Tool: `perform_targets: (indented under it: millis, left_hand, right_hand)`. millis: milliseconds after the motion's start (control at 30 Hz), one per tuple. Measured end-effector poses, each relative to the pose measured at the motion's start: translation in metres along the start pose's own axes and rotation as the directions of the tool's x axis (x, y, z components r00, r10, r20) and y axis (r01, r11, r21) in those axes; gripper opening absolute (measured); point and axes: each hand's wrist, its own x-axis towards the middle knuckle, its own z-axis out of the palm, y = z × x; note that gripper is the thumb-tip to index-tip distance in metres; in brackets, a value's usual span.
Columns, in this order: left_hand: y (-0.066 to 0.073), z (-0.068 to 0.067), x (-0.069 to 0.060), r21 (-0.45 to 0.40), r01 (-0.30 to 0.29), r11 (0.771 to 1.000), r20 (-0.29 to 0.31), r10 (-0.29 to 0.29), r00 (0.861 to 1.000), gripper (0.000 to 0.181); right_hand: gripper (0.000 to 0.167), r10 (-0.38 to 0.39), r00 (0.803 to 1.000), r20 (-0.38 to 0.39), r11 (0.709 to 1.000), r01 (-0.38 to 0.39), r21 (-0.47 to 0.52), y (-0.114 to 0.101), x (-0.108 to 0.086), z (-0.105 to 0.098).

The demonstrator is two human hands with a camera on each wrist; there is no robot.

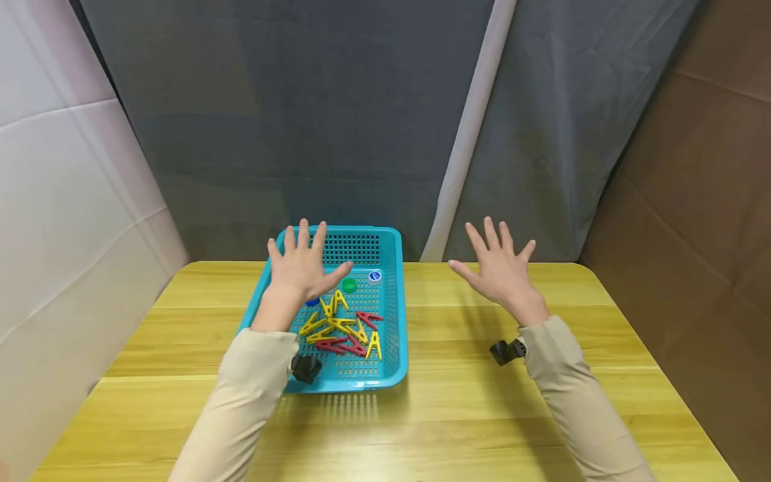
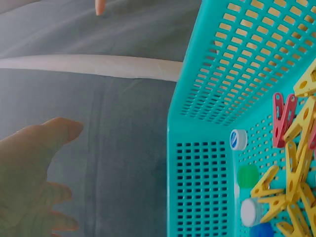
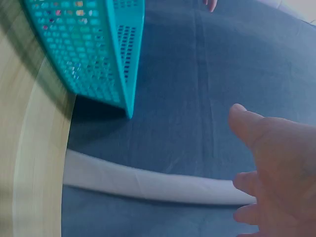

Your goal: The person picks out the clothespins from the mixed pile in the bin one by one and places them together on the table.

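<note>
My left hand (image 1: 299, 269) hovers over the left side of a turquoise plastic basket (image 1: 395, 321), fingers spread, holding nothing. To the right of the basket my right hand (image 1: 501, 271) is held in the air above the table's far part, its fingers spread too. Several yellow clothespins (image 1: 340, 323) and a few red clothespins (image 1: 369, 317) lie in a heap on the basket's floor. Toward its far end are a green bottle cap (image 1: 349, 286), a white cap with a blue top (image 1: 375, 276) and a blue cap (image 2: 261, 230). A plain white cap (image 2: 250, 212) shows beside them in the left wrist view.
The basket stands on a wooden table (image 1: 458, 415), left of centre near the far edge. Grey cloth (image 1: 337, 120) hangs behind, with a pale strip (image 1: 470, 127) running down it. White cloth (image 1: 72, 201) borders the left side, brown cloth (image 1: 699, 187) the right.
</note>
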Motion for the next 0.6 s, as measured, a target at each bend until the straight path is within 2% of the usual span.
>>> perform_targets:
  millis: [300,600]
  left_hand:
    - [-0.015,-0.013,-0.013,-0.007,0.013,1.0,-0.04,-0.013,0.999,0.086]
    - [-0.029,-0.014,-0.019,-0.066,0.001,0.998,-0.046,-0.004,0.999,0.083]
  right_hand:
    - [0.079,-0.076,0.997,-0.033,0.99,0.079,0.113,-0.03,0.014,0.002]
    - [0.076,-0.158,0.985,-0.071,0.966,0.169,0.197,-0.055,0.026,0.015]
